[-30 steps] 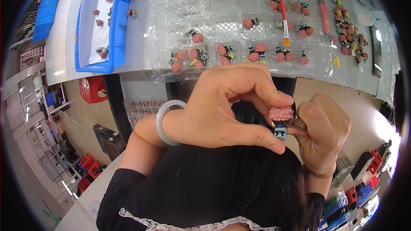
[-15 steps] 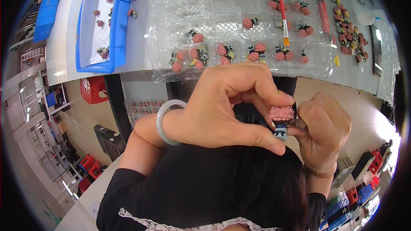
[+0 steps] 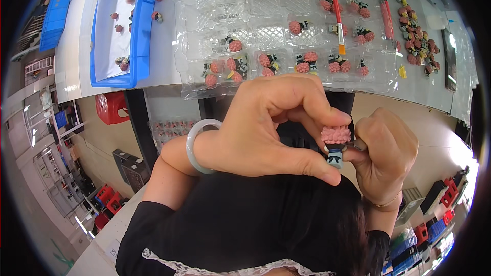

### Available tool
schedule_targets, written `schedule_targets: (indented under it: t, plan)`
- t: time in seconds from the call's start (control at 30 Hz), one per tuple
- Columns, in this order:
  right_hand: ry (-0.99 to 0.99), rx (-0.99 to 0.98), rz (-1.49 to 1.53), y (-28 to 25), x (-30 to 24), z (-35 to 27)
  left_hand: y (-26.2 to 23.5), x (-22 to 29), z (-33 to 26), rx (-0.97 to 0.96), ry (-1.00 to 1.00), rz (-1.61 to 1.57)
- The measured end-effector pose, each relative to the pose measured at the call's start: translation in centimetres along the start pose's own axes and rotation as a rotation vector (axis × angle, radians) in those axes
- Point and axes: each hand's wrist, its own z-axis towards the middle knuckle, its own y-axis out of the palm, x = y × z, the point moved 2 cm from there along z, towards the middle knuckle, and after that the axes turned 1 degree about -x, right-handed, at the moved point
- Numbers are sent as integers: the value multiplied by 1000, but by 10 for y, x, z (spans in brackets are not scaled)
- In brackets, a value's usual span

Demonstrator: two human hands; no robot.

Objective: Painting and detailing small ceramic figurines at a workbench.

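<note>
A small figurine (image 3: 336, 137) with a bumpy pink top, a dark middle and a pale blue base stands upright between the thumb and fingers of my left hand (image 3: 271, 128). My right hand (image 3: 389, 148) is closed in a pinch right beside it. A short piece of a thin grey tool (image 3: 360, 145) shows between those fingers, close to the figurine's dark middle. Most of the tool is hidden, so its kind is unclear. Beyond my hands, similar pink figurines (image 3: 307, 61) lie in the pockets of clear plastic trays (image 3: 271, 7).
A blue bin (image 3: 141, 41) with several figurines stands at the far left of the table. On the trays lies a red-handled paintbrush (image 3: 335, 5). A pile of figurines (image 3: 419, 41) is at the right. Below the table edge sits a red stool (image 3: 112, 107).
My right hand has shifted very slightly to the left. My left hand keeps its hold on the figurine almost unmoved.
</note>
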Motion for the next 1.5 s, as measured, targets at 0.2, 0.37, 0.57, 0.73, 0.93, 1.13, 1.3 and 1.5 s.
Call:
schedule_targets:
  t: [0.2, 0.37, 0.57, 0.73, 0.93, 1.13, 1.3, 1.5]
  plan:
    - [2, -6, 1, 0, 0, 0, -1, 0, 0, -2, 11, 10]
    - [-2, -26, -1, 1, 0, 0, 0, 0, -1, 3, -5, -8]
    - [0, -54, -7, -1, -2, 1, 0, 0, -1, 18, -11, -37]
    - [34, -16, 40, 1, -3, -1, -2, 0, 0, -16, 88, 43]
    - [18, 2, -58, 0, -6, 0, -2, -1, -1, 24, 22, 33]
    - [29, 4, -45, 0, -4, 0, -5, 1, 0, -21, 56, 156]
    - [9, 8, -93, 0, -5, 2, -5, 2, 0, -14, 51, 168]
    - [136, -61, -50, 0, -4, -3, -5, 5, 2, -42, 70, 238]
